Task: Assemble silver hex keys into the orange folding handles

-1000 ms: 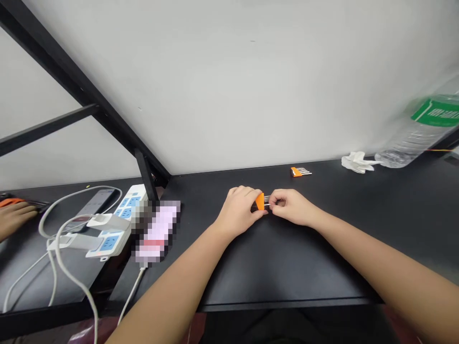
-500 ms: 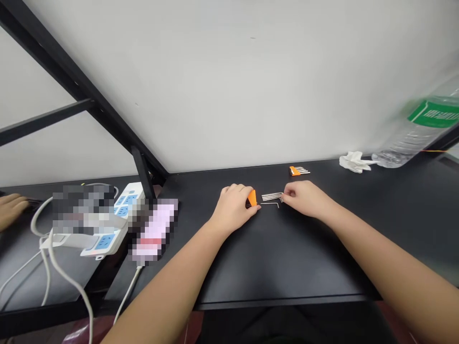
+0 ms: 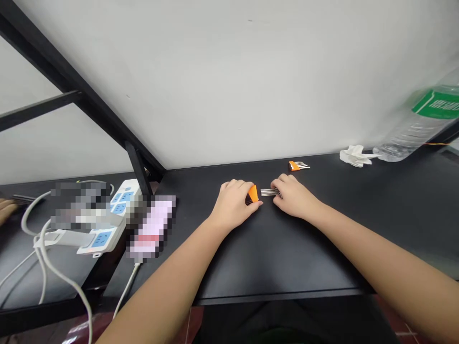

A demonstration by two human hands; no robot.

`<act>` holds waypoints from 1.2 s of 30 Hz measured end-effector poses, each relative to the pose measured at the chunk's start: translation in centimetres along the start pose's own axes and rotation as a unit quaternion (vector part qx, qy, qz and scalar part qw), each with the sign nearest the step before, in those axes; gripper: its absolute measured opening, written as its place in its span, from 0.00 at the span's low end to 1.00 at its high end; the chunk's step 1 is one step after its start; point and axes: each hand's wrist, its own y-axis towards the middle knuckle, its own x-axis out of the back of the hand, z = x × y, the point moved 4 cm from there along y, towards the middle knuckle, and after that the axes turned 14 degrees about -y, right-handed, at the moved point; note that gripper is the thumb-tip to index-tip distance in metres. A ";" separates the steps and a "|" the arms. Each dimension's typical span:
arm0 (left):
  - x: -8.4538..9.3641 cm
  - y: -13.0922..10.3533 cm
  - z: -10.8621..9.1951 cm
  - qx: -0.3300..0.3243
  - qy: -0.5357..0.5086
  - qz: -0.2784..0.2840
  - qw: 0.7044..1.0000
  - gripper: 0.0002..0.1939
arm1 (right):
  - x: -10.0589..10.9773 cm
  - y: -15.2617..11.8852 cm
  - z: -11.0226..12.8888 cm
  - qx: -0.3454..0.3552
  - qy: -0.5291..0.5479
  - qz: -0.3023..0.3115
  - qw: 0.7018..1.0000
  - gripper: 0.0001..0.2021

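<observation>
My left hand [image 3: 234,201] is closed around an orange and black hex key holder [image 3: 253,193], its fingers and thumb resting near the black tabletop [image 3: 272,258]. Just right of it, several silver hex keys [image 3: 267,192] lie side by side, their straight ends pointing at the holder with a small gap between. My right hand [image 3: 292,196] pinches these keys near their bent ends, which its fingers mostly hide. Farther back sits a second orange holder [image 3: 294,166] with several hex keys in it.
A crumpled white tissue [image 3: 356,156] and a large clear bottle [image 3: 412,136] with a green label stand at the back right. To the left are a blurred phone [image 3: 152,227], a white power strip [image 3: 118,210], cables and a black frame post [image 3: 138,167]. Another person's hand [image 3: 6,210] shows at the far left.
My right hand has moved slightly left and closed over the hex keys. The single key that lay apart in front is now gathered with the others. My left hand stays on the holder.
</observation>
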 end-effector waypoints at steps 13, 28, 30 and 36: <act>-0.1 -0.1 -0.1 -0.070 -0.087 -0.020 0.994 0.22 | 3.8 -1.2 2.4 0.166 0.254 -0.059 0.951 0.10; -0.3 0.1 0.0 -0.009 0.010 0.051 0.999 0.19 | 1.8 -0.9 0.1 -0.092 0.288 0.166 0.939 0.06; -0.4 0.1 0.1 -0.008 0.015 0.055 0.998 0.18 | 1.7 -0.8 -0.2 -0.095 0.284 0.176 0.938 0.05; 0.0 0.2 0.9 0.020 0.014 0.028 0.999 0.19 | 1.5 -0.9 -1.1 -0.106 0.229 0.199 0.947 0.06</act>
